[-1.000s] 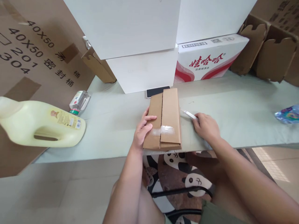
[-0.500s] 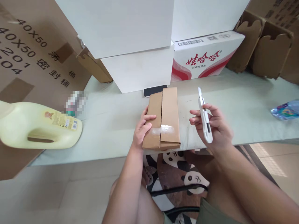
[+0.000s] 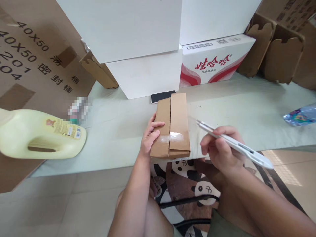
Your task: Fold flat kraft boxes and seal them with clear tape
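Left hand [image 3: 150, 136] grips box [image 3: 179, 115] at table [image 3: 118, 131] edge, thumb and fingertip pressed on top. Right hand [image 3: 225, 156] pinches cutter [image 3: 251, 154], tip near box. White carton [image 3: 191, 62]: "娃哈哈 饮用纯净水". Brown carton [image 3: 32, 74]: "40X50".

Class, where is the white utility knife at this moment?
In the head view, the white utility knife is in the person's right hand, to the right of the small cardboard box, its tip not touching it.
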`<state>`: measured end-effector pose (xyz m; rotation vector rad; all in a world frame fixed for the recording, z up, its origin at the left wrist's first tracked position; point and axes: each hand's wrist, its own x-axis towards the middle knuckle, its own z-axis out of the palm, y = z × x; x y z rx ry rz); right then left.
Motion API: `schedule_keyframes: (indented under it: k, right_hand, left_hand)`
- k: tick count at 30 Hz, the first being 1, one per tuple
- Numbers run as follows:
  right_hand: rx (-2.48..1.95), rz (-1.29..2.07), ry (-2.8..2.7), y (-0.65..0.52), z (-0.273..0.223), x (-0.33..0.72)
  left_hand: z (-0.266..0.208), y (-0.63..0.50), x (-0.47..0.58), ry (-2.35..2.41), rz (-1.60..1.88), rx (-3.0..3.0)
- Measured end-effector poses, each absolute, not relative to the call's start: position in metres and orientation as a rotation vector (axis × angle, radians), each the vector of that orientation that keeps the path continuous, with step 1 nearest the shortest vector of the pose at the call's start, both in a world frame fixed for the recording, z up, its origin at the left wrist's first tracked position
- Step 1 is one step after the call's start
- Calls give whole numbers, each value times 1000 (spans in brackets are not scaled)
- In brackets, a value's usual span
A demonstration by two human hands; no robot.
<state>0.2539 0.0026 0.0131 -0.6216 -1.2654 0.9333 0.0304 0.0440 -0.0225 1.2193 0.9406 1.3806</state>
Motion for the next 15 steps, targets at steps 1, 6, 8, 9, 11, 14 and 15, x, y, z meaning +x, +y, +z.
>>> schedule_keyframes:
  k: [1, 6, 8, 9, 11, 14, 15]
  right_hand:
    - [-609, 907, -1336, -3, 16, 254]
    - [-753, 770, -1483, -23, 13, 258]
    - [-848, 813, -1495, -24, 8, 259]
    - [-879, 838, -1504, -24, 6, 260]
    - [-890, 870, -1523, -23, 6, 258]
    - [-850, 878, -1562, -21, 11, 252]
    - [-845, 869, -1570, -20, 14, 250]
  left_hand:
    - [-22, 44, 31, 945, 1381, 1233]
    - [-23, 44, 31, 979, 1382, 1303]
    - [-23, 43, 32, 982, 1382, 1308]
    - [-23, 43, 32, 982, 1381, 1307]
    - [-23, 43, 32, 983, 1375, 1304]
    - [-23, 43, 32, 981, 1372, 1304]
    - [-22, 43, 32, 977, 1373, 1305]
